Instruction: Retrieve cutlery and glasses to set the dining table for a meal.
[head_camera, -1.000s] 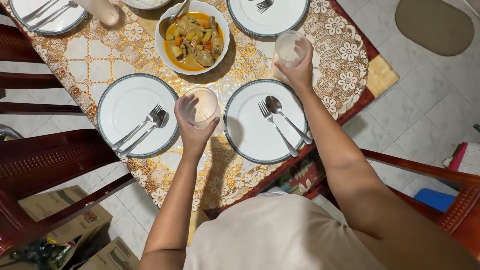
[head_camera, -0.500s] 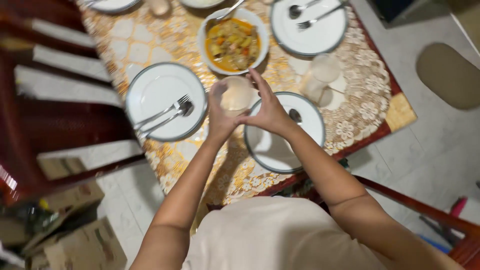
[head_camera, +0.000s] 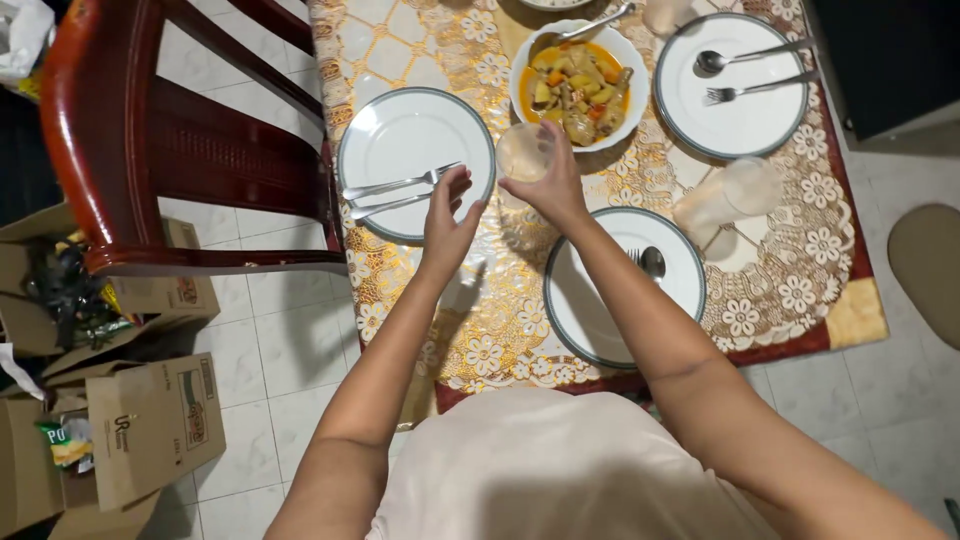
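My right hand (head_camera: 548, 188) is shut on a clear drinking glass (head_camera: 522, 152), held upright between two white plates and just below a bowl of orange stew (head_camera: 578, 85). My left hand (head_camera: 450, 215) hovers with fingers apart beside the left plate (head_camera: 400, 125), close to its fork and spoon (head_camera: 395, 192), and holds nothing. My right forearm crosses the near plate (head_camera: 600, 300), hiding part of its fork and spoon (head_camera: 648, 262). A second clear glass (head_camera: 725, 195) stands on the patterned gold tablecloth (head_camera: 500, 340) to the right.
A third plate with spoon and fork (head_camera: 732, 85) lies at the far right. A dark red wooden chair (head_camera: 150, 150) stands left of the table, with cardboard boxes (head_camera: 150, 420) on the tiled floor. A brown mat (head_camera: 925, 270) lies on the right.
The glass went from my left hand to my right hand, and my left hand opened. My right hand let go of the other glass, which now stands on the table. The view swung left.
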